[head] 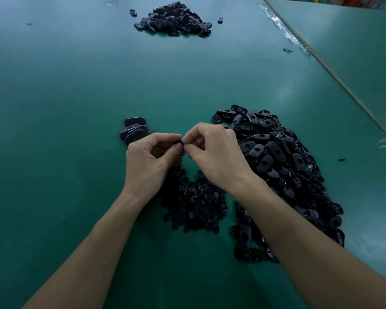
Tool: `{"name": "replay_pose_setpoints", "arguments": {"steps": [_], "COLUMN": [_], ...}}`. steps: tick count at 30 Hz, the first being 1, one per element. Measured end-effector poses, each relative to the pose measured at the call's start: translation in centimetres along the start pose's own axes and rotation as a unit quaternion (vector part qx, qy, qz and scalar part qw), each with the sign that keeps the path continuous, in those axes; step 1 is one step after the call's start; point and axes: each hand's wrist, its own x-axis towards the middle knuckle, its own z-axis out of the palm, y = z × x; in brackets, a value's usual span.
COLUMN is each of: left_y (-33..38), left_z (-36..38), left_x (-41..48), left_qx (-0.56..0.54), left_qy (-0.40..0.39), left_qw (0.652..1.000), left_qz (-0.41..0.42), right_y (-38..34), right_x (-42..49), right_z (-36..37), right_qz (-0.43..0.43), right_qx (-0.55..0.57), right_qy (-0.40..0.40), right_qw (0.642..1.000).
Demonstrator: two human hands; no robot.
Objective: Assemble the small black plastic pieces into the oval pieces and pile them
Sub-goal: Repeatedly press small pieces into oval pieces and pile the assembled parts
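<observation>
My left hand [149,161] and my right hand [216,152] meet fingertip to fingertip above the green table, both pinching one small black piece [178,142] between them; most of it is hidden by the fingers. Below the hands lies a heap of small round black pieces [194,204]. To the right spreads a large heap of black oval pieces [283,166] with round holes. A small stack of oval pieces [133,129] lies just behind my left hand.
A far pile of black oval pieces [174,18] sits at the table's back, with stray single pieces beside it. The green table [65,97] has a seam with tape [283,27] running diagonally along the right side. A tiny black scrap [341,160] lies at the right.
</observation>
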Motion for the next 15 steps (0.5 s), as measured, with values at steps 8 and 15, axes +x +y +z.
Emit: {"name": "replay_pose_setpoints", "arguments": {"steps": [8, 15], "left_y": [-0.08, 0.01], "left_z": [-0.12, -0.28], "left_x": [-0.08, -0.18], "left_qx": [0.036, 0.064], "left_qy": [-0.016, -0.033], "left_qw": [0.999, 0.997], "left_qz": [0.012, 0.034], "right_y": [-0.2, -0.43], "right_x": [-0.24, -0.31], "right_z": [-0.26, -0.36], "right_qz": [0.01, 0.006], "right_qx": [-0.006, -0.035], "right_qy": [0.003, -0.008], "right_qw": [1.0, 0.999]}}
